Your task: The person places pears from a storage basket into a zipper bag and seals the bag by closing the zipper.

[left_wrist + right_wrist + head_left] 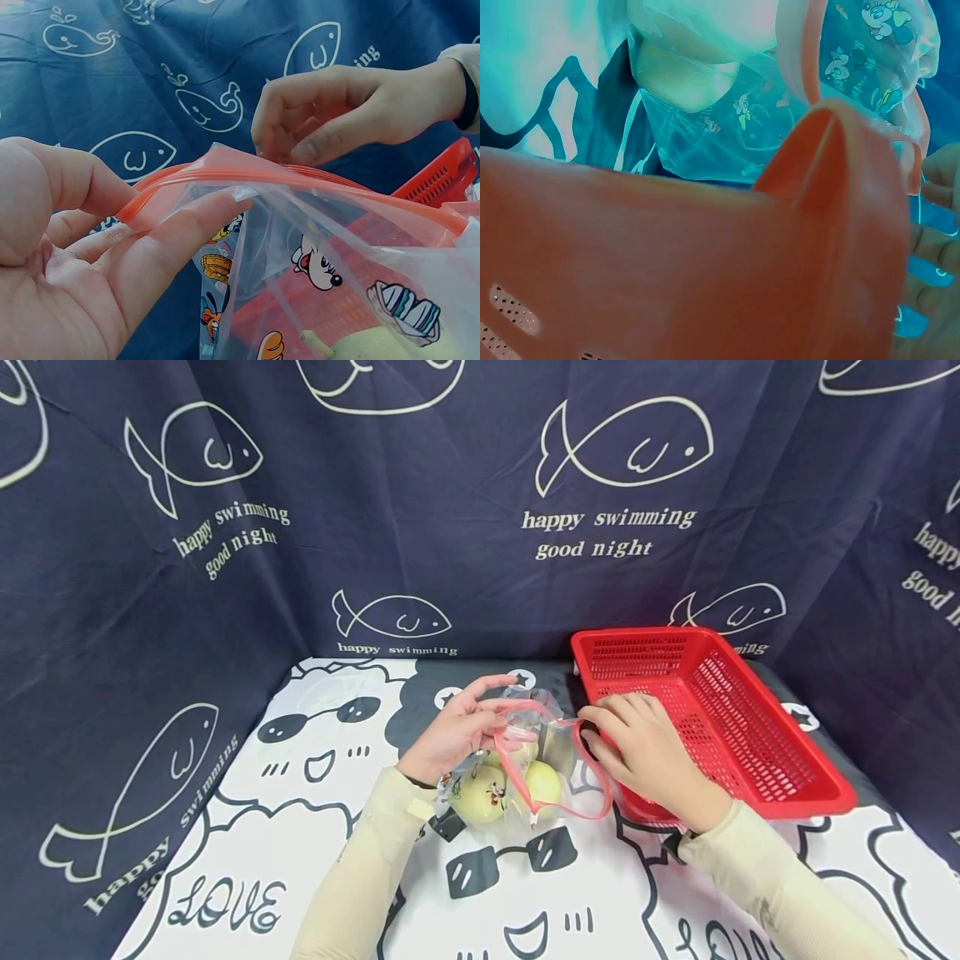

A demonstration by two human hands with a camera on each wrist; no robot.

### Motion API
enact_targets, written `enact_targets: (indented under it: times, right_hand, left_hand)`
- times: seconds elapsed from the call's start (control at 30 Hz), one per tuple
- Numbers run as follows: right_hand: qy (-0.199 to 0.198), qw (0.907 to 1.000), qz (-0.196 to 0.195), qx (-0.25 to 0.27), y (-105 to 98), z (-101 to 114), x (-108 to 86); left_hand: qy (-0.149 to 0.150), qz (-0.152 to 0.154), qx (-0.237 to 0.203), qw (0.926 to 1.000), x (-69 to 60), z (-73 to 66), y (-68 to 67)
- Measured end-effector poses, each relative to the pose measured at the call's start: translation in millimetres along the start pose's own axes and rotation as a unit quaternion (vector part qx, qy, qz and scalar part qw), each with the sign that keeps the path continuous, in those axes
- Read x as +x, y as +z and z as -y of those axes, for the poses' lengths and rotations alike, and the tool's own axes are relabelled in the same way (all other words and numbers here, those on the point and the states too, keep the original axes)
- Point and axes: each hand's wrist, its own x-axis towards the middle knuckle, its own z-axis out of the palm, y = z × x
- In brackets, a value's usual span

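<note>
A clear zip bag with cartoon prints and a red-pink seal (pixel 517 777) holds several pale yellow-green fruits (pixel 480 795). My left hand (pixel 459 731) grips the bag's mouth at its left; in the left wrist view the thumb and fingers of that hand (pixel 97 247) pinch the red seal strip (pixel 300 176). On the other side, my right hand (pixel 645 752) has its curled fingertips pinching the seal's right edge. The bag's mouth gapes between the two hands. Only the fingers of my right hand (pixel 937 225) show in the right wrist view.
A red perforated basket (pixel 738 727) stands on the right, close beside my right hand; its wall (pixel 667 262) fills much of the right wrist view. The table is covered by a black-and-white printed cloth (pixel 300 827), and a dark blue fish-print curtain (pixel 465 510) hangs behind.
</note>
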Motion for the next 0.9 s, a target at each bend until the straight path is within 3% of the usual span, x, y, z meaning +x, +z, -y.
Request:
enact_targets:
  times: [0.13, 0.33, 0.9]
  right_hand:
    - [0.02, 0.9995, -0.017, -0.016, -0.2, 5.0, -2.5]
    - [0.033, 0.9992, -0.014, -0.019, 3.1, 7.3, -8.7]
    - [0.013, 0.9996, -0.009, -0.022, 15.6, 15.9, -16.1]
  left_hand:
    - [-0.001, -0.005, -0.001, 1.0, -0.2, 0.3, 0.5]
    - [-0.002, -0.009, -0.005, 0.9999, -0.5, 0.7, 1.9]
    - [0.01, 0.002, -0.011, 0.9999, 0.1, 0.6, 0.6]
